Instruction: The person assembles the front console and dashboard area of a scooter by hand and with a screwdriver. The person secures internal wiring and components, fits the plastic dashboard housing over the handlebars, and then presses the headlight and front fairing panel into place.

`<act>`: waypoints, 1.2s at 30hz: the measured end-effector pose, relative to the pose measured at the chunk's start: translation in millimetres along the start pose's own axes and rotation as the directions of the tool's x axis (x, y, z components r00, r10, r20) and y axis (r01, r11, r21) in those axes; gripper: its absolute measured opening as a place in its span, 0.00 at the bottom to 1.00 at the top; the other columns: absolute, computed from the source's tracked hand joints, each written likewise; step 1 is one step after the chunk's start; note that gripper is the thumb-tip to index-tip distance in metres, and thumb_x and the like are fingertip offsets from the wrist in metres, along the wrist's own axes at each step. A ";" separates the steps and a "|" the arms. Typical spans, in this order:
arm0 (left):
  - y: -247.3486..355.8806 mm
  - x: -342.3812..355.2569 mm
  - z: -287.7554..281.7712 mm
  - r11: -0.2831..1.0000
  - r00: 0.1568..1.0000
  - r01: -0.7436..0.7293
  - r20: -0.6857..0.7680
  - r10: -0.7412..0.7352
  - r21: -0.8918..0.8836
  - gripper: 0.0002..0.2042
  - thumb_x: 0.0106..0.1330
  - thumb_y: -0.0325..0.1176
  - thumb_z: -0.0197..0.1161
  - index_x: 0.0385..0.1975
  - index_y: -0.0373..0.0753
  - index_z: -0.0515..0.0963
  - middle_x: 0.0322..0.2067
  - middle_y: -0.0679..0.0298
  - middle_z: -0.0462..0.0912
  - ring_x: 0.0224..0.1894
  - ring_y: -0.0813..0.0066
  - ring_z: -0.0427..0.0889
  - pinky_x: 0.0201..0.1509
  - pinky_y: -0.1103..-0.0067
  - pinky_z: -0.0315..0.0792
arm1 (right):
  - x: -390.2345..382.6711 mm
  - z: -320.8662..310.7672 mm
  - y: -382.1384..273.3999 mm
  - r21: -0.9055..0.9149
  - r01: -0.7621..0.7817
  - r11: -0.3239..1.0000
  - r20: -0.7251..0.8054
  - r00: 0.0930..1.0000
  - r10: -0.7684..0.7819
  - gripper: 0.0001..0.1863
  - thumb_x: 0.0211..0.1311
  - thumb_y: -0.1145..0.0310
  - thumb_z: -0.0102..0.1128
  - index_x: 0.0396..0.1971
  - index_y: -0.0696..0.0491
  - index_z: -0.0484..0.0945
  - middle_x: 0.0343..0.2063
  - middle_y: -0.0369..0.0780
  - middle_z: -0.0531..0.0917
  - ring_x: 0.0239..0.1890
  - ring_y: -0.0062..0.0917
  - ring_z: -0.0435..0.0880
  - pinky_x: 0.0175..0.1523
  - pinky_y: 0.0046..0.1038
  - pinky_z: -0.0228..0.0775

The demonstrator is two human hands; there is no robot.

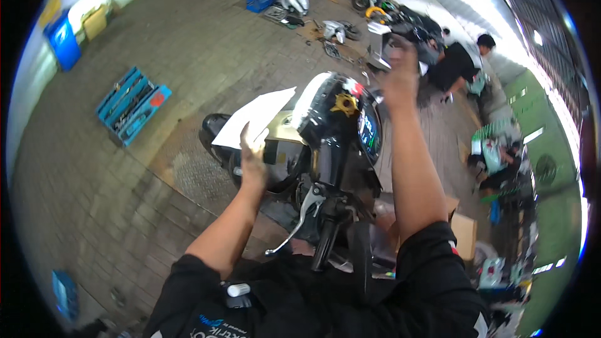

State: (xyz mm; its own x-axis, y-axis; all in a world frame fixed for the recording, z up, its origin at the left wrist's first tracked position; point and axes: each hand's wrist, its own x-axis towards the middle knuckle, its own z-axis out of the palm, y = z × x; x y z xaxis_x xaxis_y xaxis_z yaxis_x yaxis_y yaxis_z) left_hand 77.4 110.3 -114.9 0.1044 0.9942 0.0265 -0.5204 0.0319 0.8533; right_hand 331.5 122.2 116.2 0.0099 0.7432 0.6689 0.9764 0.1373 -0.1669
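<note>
The left hand [253, 150] pinches a flat white paper sheet [255, 116] above the scooter's glossy black headlight cowl [332, 109]. The right hand [400, 75], blurred, is raised beyond the round speedometer [369, 131]; its grip cannot be told. Rough brick floor [94, 181] below.

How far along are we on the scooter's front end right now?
Looks done: the scooter already has body panels off; white panels lie on the pavement beyond, and an open blue toolbox sits to the left. In hand: the left hand holds a white sheet by the front; the right hand is raised, blurred, grip unclear. Left: the headstock and handlebar look bare.
</note>
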 end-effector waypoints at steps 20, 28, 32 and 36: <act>140.0 -203.2 11.0 0.019 0.887 -0.238 0.225 -0.403 0.971 0.43 0.60 0.50 0.62 0.66 0.27 0.52 0.64 0.42 0.61 0.66 0.49 0.63 0.69 0.64 0.56 | -484.3 122.2 5.0 0.214 -0.951 0.224 0.652 0.310 0.692 0.27 0.64 0.55 0.57 0.55 0.58 0.68 0.38 0.50 0.80 0.38 0.35 0.78 0.44 0.36 0.70; 107.3 -236.7 77.6 -0.397 0.955 0.007 -0.124 -0.269 0.918 0.40 0.57 0.38 0.67 0.66 0.28 0.54 0.61 0.37 0.63 0.64 0.41 0.63 0.66 0.63 0.58 | -540.6 273.7 17.0 -0.116 -0.978 0.176 0.912 -0.034 0.410 0.48 0.61 0.49 0.56 0.71 0.59 0.43 0.58 0.59 0.71 0.60 0.50 0.72 0.64 0.40 0.64; 113.3 -228.3 94.3 -0.646 0.877 -0.068 -0.263 -0.402 0.760 0.32 0.64 0.41 0.65 0.62 0.27 0.62 0.51 0.37 0.75 0.52 0.44 0.77 0.52 0.60 0.72 | -556.2 322.5 60.4 -0.113 -0.992 0.057 0.850 -0.067 0.523 0.54 0.58 0.50 0.61 0.70 0.61 0.36 0.50 0.61 0.77 0.53 0.51 0.78 0.58 0.39 0.70; 111.6 -242.7 69.3 -0.280 0.625 0.600 -0.657 -0.421 0.750 0.27 0.56 0.40 0.68 0.51 0.28 0.73 0.42 0.43 0.81 0.43 0.56 0.83 0.40 0.57 0.75 | -583.5 368.2 88.9 -0.216 -0.952 0.219 0.809 -0.049 0.586 0.44 0.53 0.57 0.64 0.67 0.60 0.55 0.49 0.57 0.79 0.52 0.50 0.78 0.58 0.41 0.70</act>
State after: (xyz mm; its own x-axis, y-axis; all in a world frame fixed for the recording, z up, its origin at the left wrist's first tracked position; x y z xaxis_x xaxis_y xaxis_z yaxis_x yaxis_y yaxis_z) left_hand 52.7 -134.5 9.9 -0.2727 0.6754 -0.6851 0.8436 0.5103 0.1673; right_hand 333.0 -58.2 -555.7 0.3975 0.5736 -0.7162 0.2507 -0.8188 -0.5165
